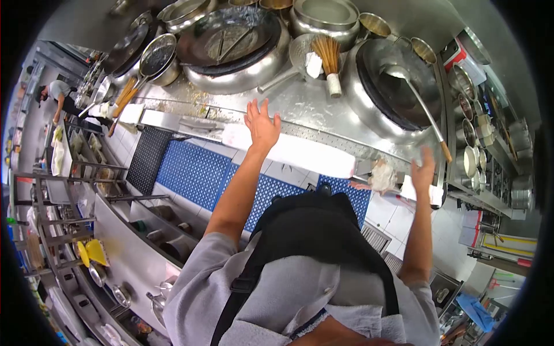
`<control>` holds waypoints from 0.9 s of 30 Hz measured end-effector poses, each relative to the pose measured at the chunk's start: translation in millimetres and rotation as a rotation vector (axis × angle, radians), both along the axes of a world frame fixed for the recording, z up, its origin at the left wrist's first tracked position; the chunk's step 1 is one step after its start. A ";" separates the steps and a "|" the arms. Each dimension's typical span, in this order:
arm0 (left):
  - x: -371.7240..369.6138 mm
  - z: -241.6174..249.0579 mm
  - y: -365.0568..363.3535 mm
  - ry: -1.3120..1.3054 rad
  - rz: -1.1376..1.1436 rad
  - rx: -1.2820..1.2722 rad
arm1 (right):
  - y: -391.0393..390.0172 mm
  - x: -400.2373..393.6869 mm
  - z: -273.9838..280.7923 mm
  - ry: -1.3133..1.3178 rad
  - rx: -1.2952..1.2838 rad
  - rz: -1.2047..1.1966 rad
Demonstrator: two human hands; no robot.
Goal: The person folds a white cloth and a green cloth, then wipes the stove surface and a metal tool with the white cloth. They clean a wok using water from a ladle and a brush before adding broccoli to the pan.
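My left hand (263,126) hovers over the front edge of the steel stove counter (242,104), fingers spread and holding nothing. Below it runs a long white strip (306,157) along that edge. My right hand (424,167), blurred, is raised at the right with thumb and fingers apart and nothing visible in it. Close to it is the wooden-handled end of a ladle (426,111), whose bowl rests in the right wok (375,75). A crumpled pale cloth (382,176) lies left of my right hand. A bamboo wok brush (328,57) and a strainer (297,55) lie between the woks.
A second wok (199,34) sits on the left burner, beside a pot with a strainer (158,60). Pots line the right-hand rack (508,144). Blue mats (193,170) cover the floor. Another person (57,92) stands far left. Behind me is a steel counter (121,230).
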State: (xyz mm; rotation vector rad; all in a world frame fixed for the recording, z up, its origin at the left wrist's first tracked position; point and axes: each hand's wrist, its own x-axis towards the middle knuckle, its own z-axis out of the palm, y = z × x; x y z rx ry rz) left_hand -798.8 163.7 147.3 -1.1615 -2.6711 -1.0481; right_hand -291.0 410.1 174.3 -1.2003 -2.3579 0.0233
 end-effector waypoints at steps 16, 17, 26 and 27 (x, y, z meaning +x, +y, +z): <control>-70.7 12.4 138.2 0.056 0.109 -0.676 | 188.1 17.3 76.1 0.034 -0.485 -0.031; -73.8 11.4 138.3 0.019 0.059 -0.766 | 209.3 13.9 49.8 0.169 -0.573 0.050; -37.0 59.1 139.5 -0.023 -0.086 -0.859 | 232.4 -235.7 126.7 0.580 -0.856 0.211; -32.6 53.4 145.4 0.051 -0.104 -0.685 | 235.0 -259.9 132.2 0.567 -0.881 0.196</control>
